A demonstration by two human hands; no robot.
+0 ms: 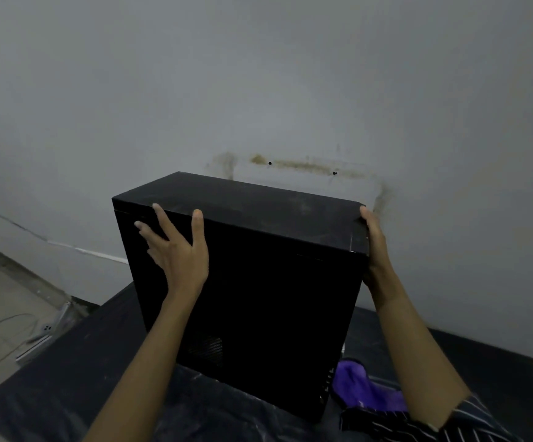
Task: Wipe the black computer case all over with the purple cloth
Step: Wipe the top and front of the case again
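Observation:
The black computer case stands upright on a table covered in black plastic sheet. My left hand lies flat against its near side panel at the upper left, fingers spread, with the fingertips reaching the top edge. My right hand presses on the right end of the case near the top corner, thumb at the edge; its fingers are hidden behind the case. The purple cloth lies crumpled on the table beside the case's lower right corner, under my right forearm. Neither hand holds it.
A grey wall with brown stains stands close behind the case. At the left the table edge drops to a tiled floor with a cable and a metal strip. A striped sleeve shows at the lower right.

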